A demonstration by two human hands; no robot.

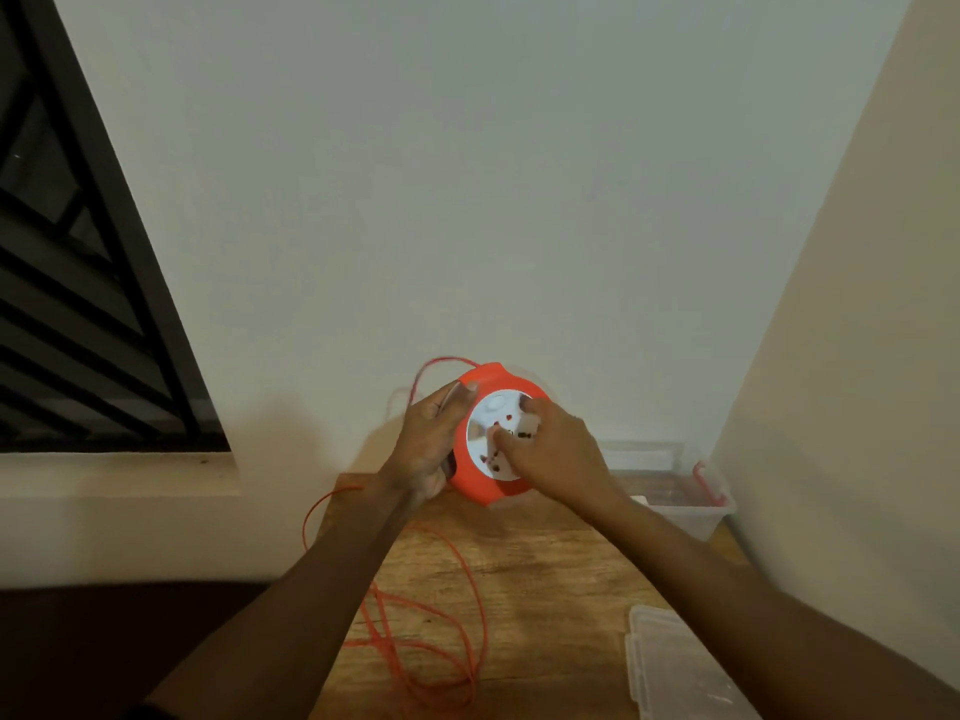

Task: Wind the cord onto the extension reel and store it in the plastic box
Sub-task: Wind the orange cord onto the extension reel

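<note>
An orange extension reel (480,383) with a white socket face is held up above the wooden table (545,574). My left hand (428,444) grips its left rim, thumb on the front edge. My right hand (550,454) lies over the white face with its fingers curled onto the centre; the face is blurred. The orange cord (441,631) runs in a loop from behind the reel's top and lies in loose coils on the table below my left forearm. The clear plastic box (691,506) with a red latch stands at the table's back right corner.
A clear plastic lid (675,662) lies on the table's front right. A white wall (467,200) stands close behind the table and a beige wall (857,356) on the right. A dark barred window (67,304) and its sill are at the left.
</note>
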